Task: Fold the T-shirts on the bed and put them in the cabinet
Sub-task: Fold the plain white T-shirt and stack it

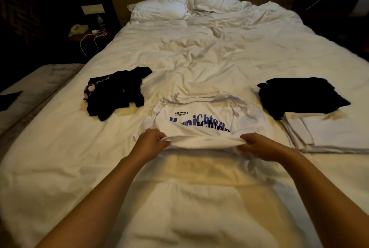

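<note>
Gripping white T-shirt [201, 112] hem at frame centre, left hand [150, 142] and right hand [256, 145] fingers curled, black pile [115, 93] left.

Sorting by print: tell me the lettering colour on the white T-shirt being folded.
Purple-blue and black lettering on the white cotton T-shirt; head view.

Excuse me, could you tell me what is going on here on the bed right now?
A person is folding a white printed T-shirt spread on the bed. The left hand and the right hand each grip its near edge and hold it lifted over the rest of the shirt, mid-fold. To the left lies a crumpled heap of black clothes, not yet folded. To the right sits a stack of folded shirts, black on top of white. No cabinet is in view.
</note>
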The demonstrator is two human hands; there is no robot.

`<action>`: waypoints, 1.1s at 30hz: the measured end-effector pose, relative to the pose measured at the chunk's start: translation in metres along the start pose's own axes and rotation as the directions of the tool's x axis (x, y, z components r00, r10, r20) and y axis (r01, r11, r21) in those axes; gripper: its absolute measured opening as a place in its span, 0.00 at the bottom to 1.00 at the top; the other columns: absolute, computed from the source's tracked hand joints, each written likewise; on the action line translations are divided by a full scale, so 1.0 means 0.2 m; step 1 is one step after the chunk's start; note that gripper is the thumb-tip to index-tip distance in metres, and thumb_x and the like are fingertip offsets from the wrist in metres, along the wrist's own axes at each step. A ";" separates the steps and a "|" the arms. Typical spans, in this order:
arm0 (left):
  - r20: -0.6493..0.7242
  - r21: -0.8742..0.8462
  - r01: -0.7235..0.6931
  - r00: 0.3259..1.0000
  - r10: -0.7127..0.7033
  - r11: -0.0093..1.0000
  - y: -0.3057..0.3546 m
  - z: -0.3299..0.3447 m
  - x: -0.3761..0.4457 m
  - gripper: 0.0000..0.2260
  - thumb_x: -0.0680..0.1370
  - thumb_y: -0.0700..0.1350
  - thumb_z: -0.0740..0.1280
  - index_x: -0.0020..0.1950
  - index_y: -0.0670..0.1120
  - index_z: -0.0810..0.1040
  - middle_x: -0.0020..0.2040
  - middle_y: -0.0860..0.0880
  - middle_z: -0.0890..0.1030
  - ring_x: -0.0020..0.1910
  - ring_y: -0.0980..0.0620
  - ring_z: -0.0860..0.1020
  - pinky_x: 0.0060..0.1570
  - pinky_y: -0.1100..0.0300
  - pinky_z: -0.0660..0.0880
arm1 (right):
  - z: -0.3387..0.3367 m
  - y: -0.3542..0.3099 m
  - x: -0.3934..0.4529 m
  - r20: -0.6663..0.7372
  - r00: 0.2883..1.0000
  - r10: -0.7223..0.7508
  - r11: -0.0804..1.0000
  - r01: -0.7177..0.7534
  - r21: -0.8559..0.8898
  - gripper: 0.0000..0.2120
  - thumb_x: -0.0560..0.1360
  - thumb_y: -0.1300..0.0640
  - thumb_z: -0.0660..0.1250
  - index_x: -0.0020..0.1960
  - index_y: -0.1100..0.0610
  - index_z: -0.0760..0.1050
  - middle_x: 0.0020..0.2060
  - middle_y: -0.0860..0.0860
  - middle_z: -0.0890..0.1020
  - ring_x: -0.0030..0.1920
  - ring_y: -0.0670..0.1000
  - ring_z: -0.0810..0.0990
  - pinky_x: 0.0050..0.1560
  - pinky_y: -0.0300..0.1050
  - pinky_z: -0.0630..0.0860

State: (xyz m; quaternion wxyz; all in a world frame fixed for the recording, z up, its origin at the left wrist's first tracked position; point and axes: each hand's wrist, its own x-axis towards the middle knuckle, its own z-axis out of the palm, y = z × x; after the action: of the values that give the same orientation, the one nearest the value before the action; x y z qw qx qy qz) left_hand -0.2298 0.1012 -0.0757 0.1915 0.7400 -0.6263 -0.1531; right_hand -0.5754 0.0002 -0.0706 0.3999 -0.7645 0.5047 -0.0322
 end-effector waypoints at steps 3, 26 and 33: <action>-0.017 -0.107 0.014 1.000 -0.016 0.994 -0.02 0.01 -0.17 0.08 0.79 0.46 0.69 0.42 0.45 0.83 0.39 0.50 0.82 0.39 0.52 0.78 0.42 0.51 0.74 | 0.04 0.01 -0.14 0.020 1.000 0.004 0.999 -0.005 0.040 0.07 0.78 0.54 0.68 0.43 0.54 0.79 0.34 0.50 0.80 0.33 0.47 0.76 0.37 0.44 0.75; 0.544 -0.200 0.243 0.833 -0.099 0.949 0.03 -0.05 -0.70 0.16 0.76 0.59 0.71 0.44 0.46 0.88 0.40 0.52 0.86 0.39 0.59 0.81 0.38 0.68 0.72 | 0.24 -0.08 -0.63 0.215 0.954 0.209 0.968 -0.171 -0.183 0.23 0.79 0.35 0.59 0.45 0.50 0.85 0.44 0.46 0.84 0.45 0.46 0.81 0.49 0.38 0.74; 0.190 -0.175 0.031 0.982 0.003 0.984 0.04 0.09 -0.64 0.05 0.75 0.51 0.74 0.43 0.50 0.84 0.39 0.52 0.84 0.40 0.55 0.81 0.47 0.52 0.79 | 0.36 -0.03 -0.50 -0.068 0.995 -0.079 0.954 0.055 -0.294 0.11 0.75 0.43 0.70 0.49 0.51 0.80 0.42 0.45 0.81 0.42 0.46 0.79 0.45 0.41 0.76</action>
State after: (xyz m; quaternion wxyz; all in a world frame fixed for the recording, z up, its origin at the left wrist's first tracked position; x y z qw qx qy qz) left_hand -0.2664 0.2237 -0.0886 0.1950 0.7065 -0.6202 -0.2796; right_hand -0.5865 0.1219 -0.0795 0.2610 -0.8299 0.4930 -0.0011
